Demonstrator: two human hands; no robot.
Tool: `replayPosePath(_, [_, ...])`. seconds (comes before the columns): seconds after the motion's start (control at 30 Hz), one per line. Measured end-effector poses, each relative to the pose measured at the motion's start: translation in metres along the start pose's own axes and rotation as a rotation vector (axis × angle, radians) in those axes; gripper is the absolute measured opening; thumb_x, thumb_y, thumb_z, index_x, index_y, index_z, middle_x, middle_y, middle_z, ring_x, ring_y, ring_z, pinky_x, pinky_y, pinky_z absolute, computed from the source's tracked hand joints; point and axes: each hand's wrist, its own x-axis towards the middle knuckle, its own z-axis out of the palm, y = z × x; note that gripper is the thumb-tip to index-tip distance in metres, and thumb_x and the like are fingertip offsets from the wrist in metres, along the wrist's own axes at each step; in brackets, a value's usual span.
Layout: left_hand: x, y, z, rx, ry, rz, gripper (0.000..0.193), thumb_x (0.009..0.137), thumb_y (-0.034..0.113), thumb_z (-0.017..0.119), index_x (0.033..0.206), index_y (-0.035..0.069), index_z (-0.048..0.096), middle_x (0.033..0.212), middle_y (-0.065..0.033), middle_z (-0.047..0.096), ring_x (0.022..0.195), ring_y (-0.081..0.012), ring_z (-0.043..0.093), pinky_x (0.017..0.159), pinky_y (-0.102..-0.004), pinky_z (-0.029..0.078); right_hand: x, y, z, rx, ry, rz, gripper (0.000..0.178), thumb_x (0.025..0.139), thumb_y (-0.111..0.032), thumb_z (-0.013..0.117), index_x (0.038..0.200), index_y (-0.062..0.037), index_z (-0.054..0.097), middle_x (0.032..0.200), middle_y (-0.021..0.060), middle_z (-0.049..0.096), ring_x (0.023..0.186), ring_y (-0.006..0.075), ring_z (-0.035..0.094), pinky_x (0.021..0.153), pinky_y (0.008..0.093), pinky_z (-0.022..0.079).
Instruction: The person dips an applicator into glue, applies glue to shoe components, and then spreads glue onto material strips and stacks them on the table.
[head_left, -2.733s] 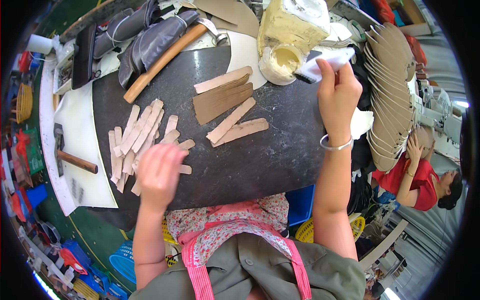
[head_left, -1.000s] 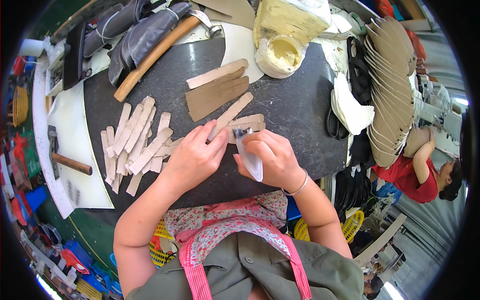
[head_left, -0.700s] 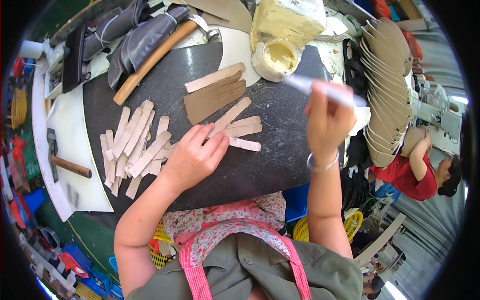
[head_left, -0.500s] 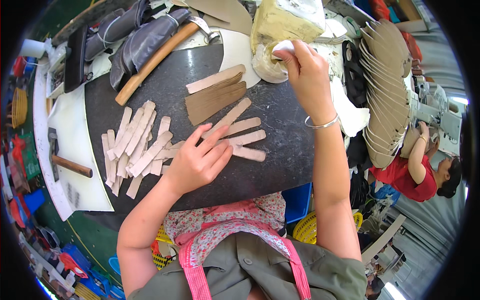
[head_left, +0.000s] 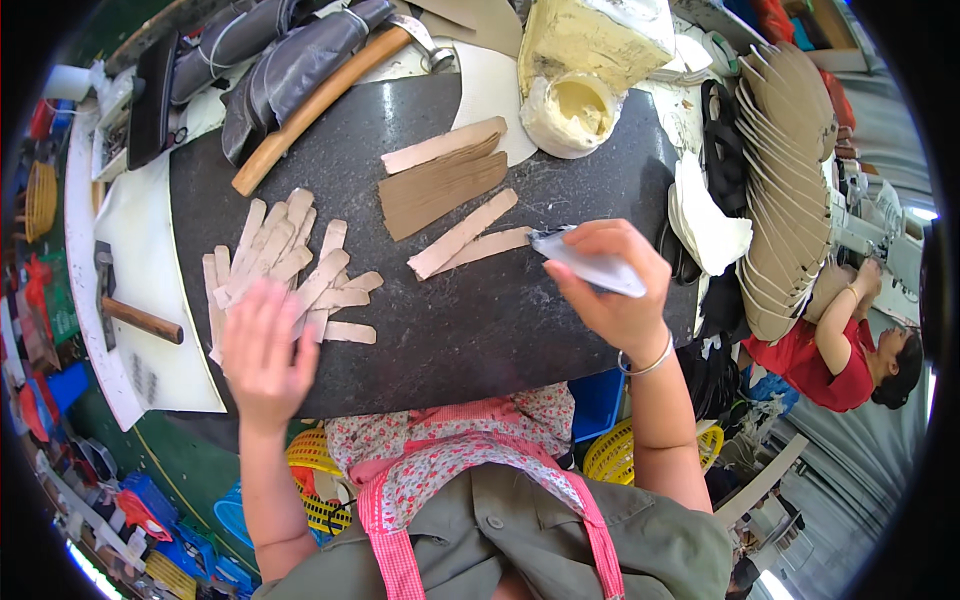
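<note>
My right hand point(head_left: 618, 285) grips a whitish flat scraper point(head_left: 590, 266), whose dark tip touches the end of a pale strip point(head_left: 490, 246). Another pale strip point(head_left: 465, 232) lies beside it, overlapping at the left end. To the left, my left hand point(head_left: 268, 350) rests with fingers stretched over the near part of a loose pile of pale strips point(head_left: 333, 272); the hand is slightly blurred. Beyond the two strips lies a stack of brown strips point(head_left: 440, 192) with a paler piece point(head_left: 443, 145) along its far edge. A crusted pot point(head_left: 540, 128) holds a cream-coloured paste.
On the dark work surface point(head_left: 450, 345), a wooden-handled hammer point(head_left: 320, 108) leans by grey rolled material point(head_left: 290, 80) at the far left. A smaller hammer point(head_left: 145, 318) lies left. White pieces point(head_left: 705, 220) and fanned tan sheets point(head_left: 785, 190) stand right. A person in red point(head_left: 820, 360) sits further right.
My right hand has come from the pot toward me with the scraper, down to a strip. My left hand has moved left onto the pile; fewer strips lie fanned out in the middle.
</note>
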Motion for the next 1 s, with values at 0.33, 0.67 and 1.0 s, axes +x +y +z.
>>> replayPosePath(0.33, [0.067,0.071,0.057,-0.251,-0.164,0.268,0.036,0.074,0.005,0.058,0.108,-0.007,0.064,0.116,-0.0161,0.063,0.112,-0.03,0.059,0.092,-0.0409,0.049,-0.001,-0.02,0.019,-0.046,-0.077,-0.106,0.034,0.069,-0.008,0.082,0.086,-0.0044,0.053,0.08,0.0106,0.061,0.066,0.0281,0.062,0.059,0.0357,0.053])
replayPosePath(0.67, [0.074,0.071,0.055,-0.26,-0.191,0.271,0.037,0.073,0.006,0.059,0.107,-0.007,0.064,0.114,-0.0153,0.063,0.112,-0.0289,0.058,0.093,-0.0387,0.05,0.007,-0.012,0.027,-0.01,-0.083,-0.142,0.035,0.069,-0.007,0.081,0.09,-0.0039,0.052,0.082,0.0118,0.063,0.07,0.0295,0.064,0.061,0.0354,0.054])
replayPosePath(1.0, [0.08,0.072,0.055,-0.217,-0.191,0.282,0.033,0.071,0.007,0.061,0.102,-0.006,0.064,0.106,-0.0124,0.063,0.105,-0.0262,0.059,0.089,-0.0366,0.051,0.02,0.001,0.026,-0.102,-0.115,-0.009,0.034,0.07,-0.006,0.08,0.09,-0.0036,0.053,0.085,0.0132,0.063,0.072,0.0314,0.063,0.063,0.0362,0.054])
